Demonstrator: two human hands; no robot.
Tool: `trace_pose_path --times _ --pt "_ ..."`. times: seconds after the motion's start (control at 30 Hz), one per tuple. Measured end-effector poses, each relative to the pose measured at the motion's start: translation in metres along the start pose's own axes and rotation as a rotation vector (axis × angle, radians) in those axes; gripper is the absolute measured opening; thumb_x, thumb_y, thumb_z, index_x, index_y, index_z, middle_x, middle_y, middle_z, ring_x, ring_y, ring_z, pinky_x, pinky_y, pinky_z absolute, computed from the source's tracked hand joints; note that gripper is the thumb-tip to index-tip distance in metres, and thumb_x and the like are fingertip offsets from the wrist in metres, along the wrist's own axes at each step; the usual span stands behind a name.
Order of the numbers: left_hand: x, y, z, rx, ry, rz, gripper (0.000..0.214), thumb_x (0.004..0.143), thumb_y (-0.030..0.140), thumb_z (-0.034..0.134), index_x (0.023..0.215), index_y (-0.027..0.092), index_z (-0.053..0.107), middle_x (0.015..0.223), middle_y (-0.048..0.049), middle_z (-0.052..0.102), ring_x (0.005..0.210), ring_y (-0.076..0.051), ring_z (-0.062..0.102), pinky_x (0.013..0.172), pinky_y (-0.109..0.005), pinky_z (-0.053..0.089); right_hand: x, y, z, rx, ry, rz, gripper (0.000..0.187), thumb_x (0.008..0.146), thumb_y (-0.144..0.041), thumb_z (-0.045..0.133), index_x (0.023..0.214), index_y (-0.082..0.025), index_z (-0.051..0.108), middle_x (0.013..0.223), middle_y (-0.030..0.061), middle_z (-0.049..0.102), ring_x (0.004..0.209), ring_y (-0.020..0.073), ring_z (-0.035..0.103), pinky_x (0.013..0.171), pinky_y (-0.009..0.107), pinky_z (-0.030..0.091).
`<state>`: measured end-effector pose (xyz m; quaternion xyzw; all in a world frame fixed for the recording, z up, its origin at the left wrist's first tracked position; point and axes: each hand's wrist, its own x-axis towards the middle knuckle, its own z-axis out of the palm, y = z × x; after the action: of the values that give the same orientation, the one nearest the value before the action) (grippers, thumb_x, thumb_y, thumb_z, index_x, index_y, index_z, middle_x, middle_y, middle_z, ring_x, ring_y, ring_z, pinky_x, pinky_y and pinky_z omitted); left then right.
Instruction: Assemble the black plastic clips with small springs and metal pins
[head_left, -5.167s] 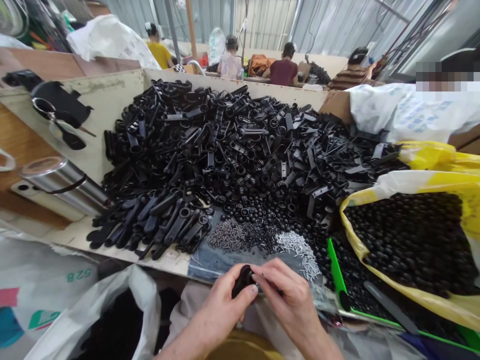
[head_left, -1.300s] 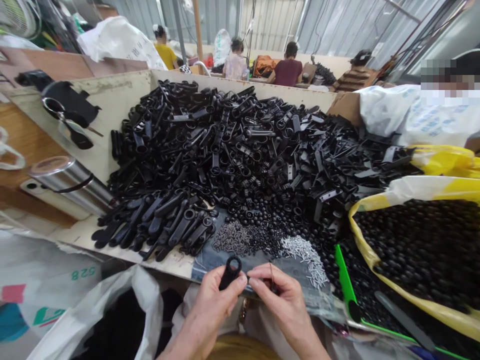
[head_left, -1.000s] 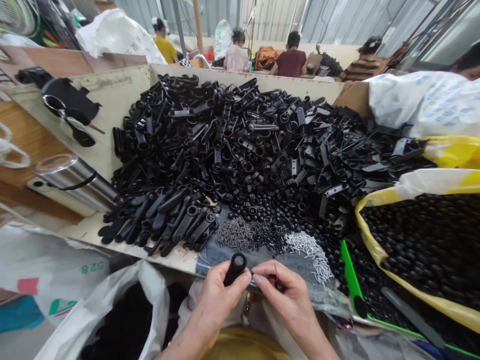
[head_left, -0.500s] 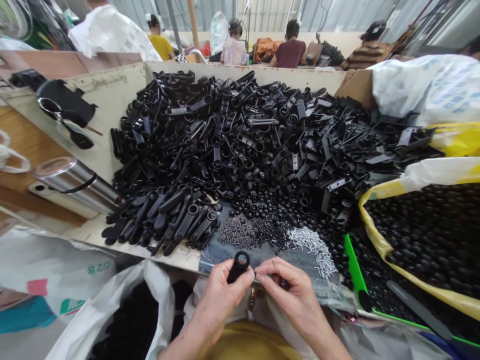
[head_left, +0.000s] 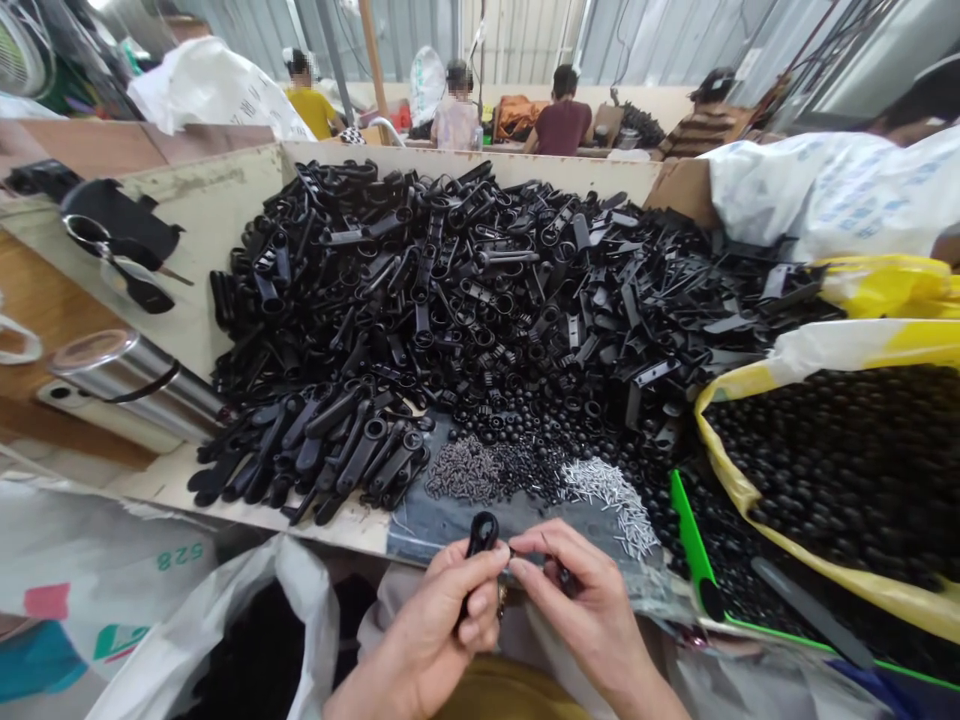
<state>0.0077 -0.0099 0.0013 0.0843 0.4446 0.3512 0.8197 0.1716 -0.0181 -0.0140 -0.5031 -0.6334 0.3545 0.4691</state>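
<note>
My left hand point(head_left: 439, 625) is closed around a black plastic lever with a ring end point(head_left: 481, 533), held upright at the bench's front edge. My right hand point(head_left: 577, 600) pinches at the ring's side with thumb and forefinger; a small dark tool or pin shows in its fingers. Just beyond the hands lie a heap of small dark screws point(head_left: 469, 470), a heap of silver pins point(head_left: 611, 490) and black round caps point(head_left: 540, 425). A row of assembled black levers point(head_left: 322, 450) lies to the left of the screws.
A large pile of black plastic parts point(head_left: 480, 280) fills the bench. A yellow bag of black knobs point(head_left: 840, 470) sits right, above a green tray point(head_left: 686, 540). A steel cylinder point(head_left: 127, 375) lies left, a white bag point(head_left: 247, 640) below. Other people sit at the back.
The lever in my left hand has been turned so its ring now faces sideways and my fingers wrap lower around it. My right hand stays pinched at the ring.
</note>
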Motion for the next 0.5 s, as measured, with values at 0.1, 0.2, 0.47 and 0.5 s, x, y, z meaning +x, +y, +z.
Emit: trace_pose_path --times 0.1,0.2,0.47,0.5 --pt "0.001 -0.003 0.001 0.007 -0.003 -0.009 0.055 0.054 0.041 0.097 0.075 0.02 0.051 0.04 0.0142 0.045 0.034 0.0 0.028 0.042 -0.018 0.016 -0.003 0.002 -0.002 -0.059 -0.017 -0.039 0.008 0.093 -0.023 0.068 0.092 -0.021 0.075 0.083 0.0047 0.072 0.06 0.0147 0.061 0.049 0.024 0.045" --pt "0.001 -0.005 0.001 0.022 -0.012 -0.017 0.053 0.06 0.042 0.095 0.072 0.021 0.047 0.042 0.0133 0.045 0.035 0.0 0.029 0.043 -0.019 0.016 -0.005 0.004 -0.003 -0.103 -0.014 -0.112 0.007 0.094 -0.02 0.065 0.092 -0.021 0.072 0.083 0.0053 0.072 0.066 0.0167 0.065 0.053 0.025 0.048" --pt "-0.017 0.001 0.0 0.231 -0.043 0.033 0.031 0.069 0.022 0.076 0.097 0.018 0.062 0.062 0.0069 0.055 0.05 -0.005 0.04 0.053 -0.022 0.026 0.0 0.002 -0.006 -0.111 -0.023 -0.12 0.007 0.094 -0.019 0.065 0.093 -0.022 0.071 0.08 0.0022 0.07 0.06 0.0146 0.06 0.052 0.025 0.045" --pt "-0.019 0.002 0.0 0.268 -0.047 0.049 0.028 0.07 0.022 0.075 0.095 0.018 0.063 0.065 0.0058 0.056 0.052 -0.006 0.041 0.054 -0.023 0.026 0.002 0.003 -0.005 -0.119 -0.046 -0.136 0.007 0.094 -0.019 0.065 0.095 -0.022 0.072 0.08 0.0021 0.07 0.059 0.0144 0.059 0.052 0.025 0.044"
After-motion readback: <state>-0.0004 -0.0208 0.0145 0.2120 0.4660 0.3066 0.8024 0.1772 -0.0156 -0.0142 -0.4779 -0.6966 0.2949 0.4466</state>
